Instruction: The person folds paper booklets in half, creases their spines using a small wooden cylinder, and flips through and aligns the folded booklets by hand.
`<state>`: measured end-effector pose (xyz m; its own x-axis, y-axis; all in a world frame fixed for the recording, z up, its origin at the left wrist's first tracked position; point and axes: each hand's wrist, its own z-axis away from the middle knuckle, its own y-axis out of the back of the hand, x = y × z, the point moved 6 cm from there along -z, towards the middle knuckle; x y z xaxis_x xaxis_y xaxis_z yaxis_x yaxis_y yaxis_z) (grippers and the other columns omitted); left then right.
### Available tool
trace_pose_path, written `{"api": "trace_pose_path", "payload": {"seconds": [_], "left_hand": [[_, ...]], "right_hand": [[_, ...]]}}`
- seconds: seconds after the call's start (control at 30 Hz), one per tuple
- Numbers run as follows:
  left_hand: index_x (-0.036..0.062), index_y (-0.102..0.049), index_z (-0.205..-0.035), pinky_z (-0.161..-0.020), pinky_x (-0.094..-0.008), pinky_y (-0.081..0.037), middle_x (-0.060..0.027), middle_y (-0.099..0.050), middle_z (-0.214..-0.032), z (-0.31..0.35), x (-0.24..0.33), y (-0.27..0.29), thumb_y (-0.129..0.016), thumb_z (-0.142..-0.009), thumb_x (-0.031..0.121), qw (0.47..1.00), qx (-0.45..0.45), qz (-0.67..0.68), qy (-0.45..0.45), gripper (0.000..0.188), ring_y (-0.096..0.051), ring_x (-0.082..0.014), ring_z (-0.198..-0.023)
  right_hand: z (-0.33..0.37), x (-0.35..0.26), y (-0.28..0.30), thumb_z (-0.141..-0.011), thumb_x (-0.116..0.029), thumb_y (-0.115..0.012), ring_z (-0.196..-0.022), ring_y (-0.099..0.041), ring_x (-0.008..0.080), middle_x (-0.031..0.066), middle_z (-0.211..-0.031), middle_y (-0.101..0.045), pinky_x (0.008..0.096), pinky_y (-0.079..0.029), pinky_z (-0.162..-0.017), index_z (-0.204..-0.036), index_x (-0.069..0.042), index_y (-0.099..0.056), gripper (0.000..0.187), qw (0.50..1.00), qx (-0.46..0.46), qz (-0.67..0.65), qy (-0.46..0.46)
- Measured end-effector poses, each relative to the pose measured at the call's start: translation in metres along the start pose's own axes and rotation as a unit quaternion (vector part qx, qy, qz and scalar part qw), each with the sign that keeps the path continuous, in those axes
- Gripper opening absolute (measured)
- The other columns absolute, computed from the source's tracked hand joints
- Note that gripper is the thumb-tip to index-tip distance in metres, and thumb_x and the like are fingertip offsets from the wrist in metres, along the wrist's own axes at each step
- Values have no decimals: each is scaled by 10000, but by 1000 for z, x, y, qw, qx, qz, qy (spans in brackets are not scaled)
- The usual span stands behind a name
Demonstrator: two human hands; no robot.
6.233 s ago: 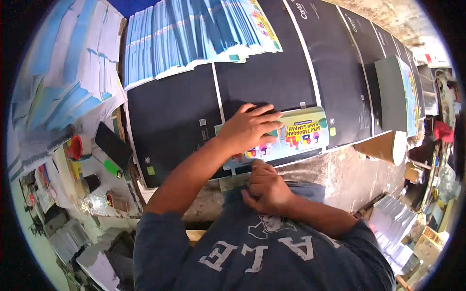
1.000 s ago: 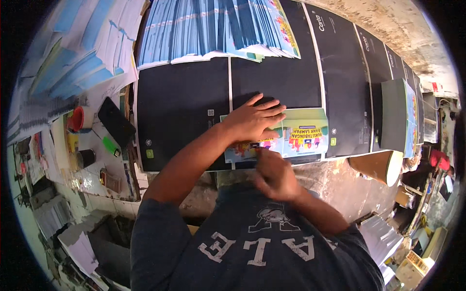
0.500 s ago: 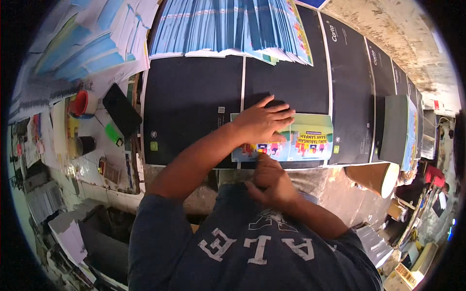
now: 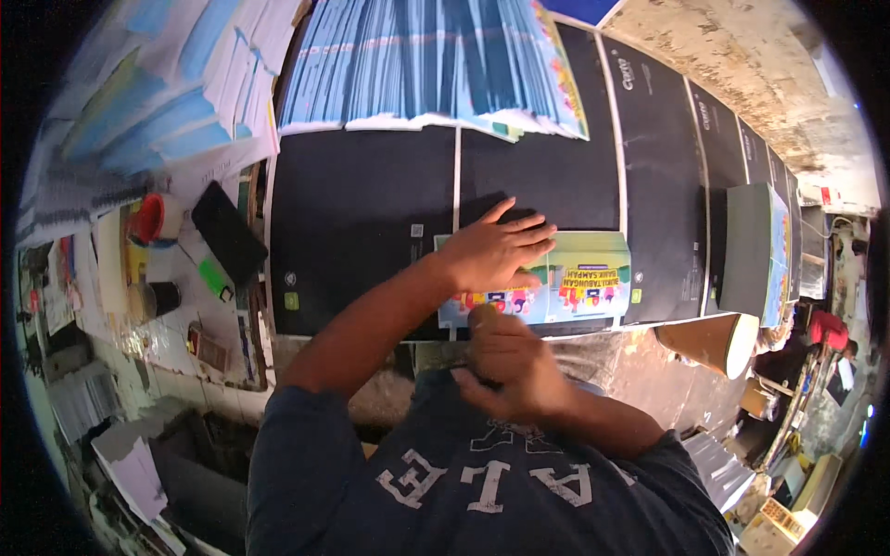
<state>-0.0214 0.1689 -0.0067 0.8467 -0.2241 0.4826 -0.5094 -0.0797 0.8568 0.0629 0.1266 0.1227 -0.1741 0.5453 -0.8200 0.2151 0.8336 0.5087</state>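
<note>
A printed cover sheet (image 4: 593,278), green, yellow and blue with small colourful figures, lies flat near the front edge of the black-topped table (image 4: 371,185). My left hand (image 4: 496,255) rests palm down across its left half, fingers stretched and spread. Close to the sheet's near edge, my right hand (image 4: 514,361) is closed like a fist. A rounded brownish tip pokes up from that fist onto the sheet; whether it is a finger or a small tool I cannot make out.
A long row of blue-and-white printed booklets (image 4: 417,65) stands at the far side. A grey-sided stack (image 4: 746,250) sits at the right. On the left are a black phone (image 4: 227,232), a red-lined cup (image 4: 148,220) and a dark cup (image 4: 165,297). A brown drum (image 4: 709,343) stands beyond the front edge.
My right hand has drawn slightly left and toward me along the sheet. My left hand keeps its place on the sheet. The whole view has shifted a little.
</note>
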Motion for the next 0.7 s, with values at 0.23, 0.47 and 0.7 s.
{"api": "trace_pose_path", "payload": {"seconds": [0.23,0.47,0.7], "left_hand": [[85,-491,-1411,-1200,-550,-134,-87,-379,-1548,-6,0,1,-521,-942,547,1000,-6,15,-3,659,-321,-223,-1449],[98,-471,-1429,-1201,-548,-135,-80,-357,-1562,-9,-2,-1,-507,-950,542,1000,-10,7,3,655,-299,-217,-1460],[104,-455,-1443,-1203,-539,-141,-69,-341,-1572,-6,-6,5,-523,-942,529,998,-48,9,29,660,-291,-220,-1463]], "right_hand": [[34,33,-27,-667,-79,-790,-783,-567,336,106,-630,-542,458,-472,-716,-563,-32,-585,234,996,-65,36,-45],[23,21,-50,-701,-179,-772,-676,-531,299,94,-643,-551,450,-440,-790,-553,-53,-572,279,976,-161,144,-4],[-6,-12,-36,-674,-134,-771,-715,-554,263,66,-649,-576,417,-453,-792,-589,-65,-640,171,996,-35,-58,64]]}}
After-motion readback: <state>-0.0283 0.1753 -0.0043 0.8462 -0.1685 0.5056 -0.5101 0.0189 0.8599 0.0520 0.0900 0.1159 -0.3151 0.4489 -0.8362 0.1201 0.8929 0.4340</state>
